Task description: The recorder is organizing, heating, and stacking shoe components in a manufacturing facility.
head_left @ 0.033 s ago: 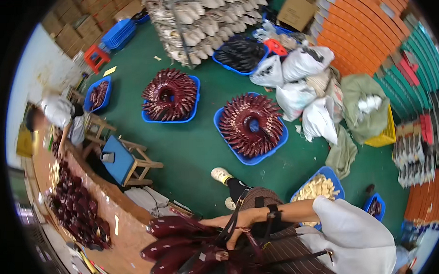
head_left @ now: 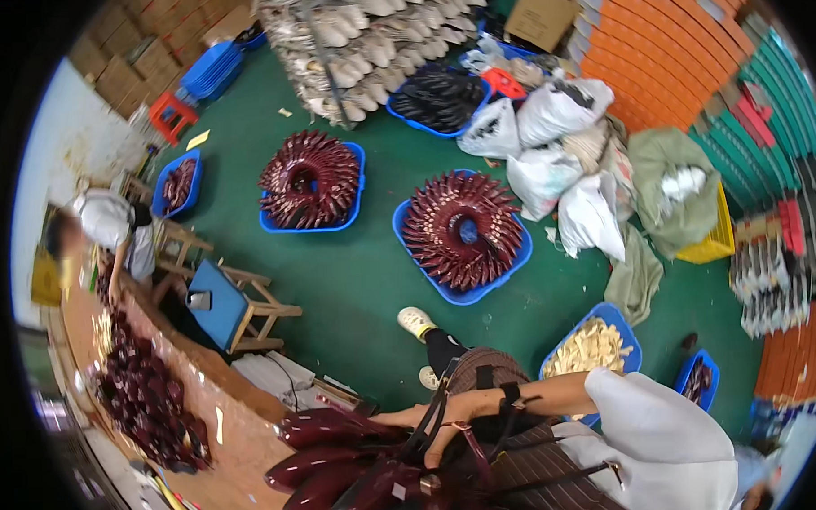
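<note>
My right forearm comes in from the lower right, out of a white sleeve, with a dark band at the wrist. My right hand (head_left: 442, 419) is closed on a bunch of glossy dark-red pointed shoe uppers (head_left: 330, 464). Their thin straps and small buckles hang over the hand and trail across a striped brown garment (head_left: 523, 471). The pointed toes fan out to the left, beside the edge of a brown worktable (head_left: 240, 450). Part of the fingers is hidden behind the uppers and straps. My left hand does not show.
A heap of dark-red uppers (head_left: 152, 399) lies on the worktable, where another person (head_left: 106, 221) works. On the green floor stand a blue-topped stool (head_left: 219, 302), blue tubs with ringed uppers (head_left: 463, 293), a tub of pale pieces (head_left: 634, 359) and white sacks (head_left: 596, 221).
The whole view has shifted slightly. The uppers sit a little lower and farther right in the picture, with my right hand still closed on them.
</note>
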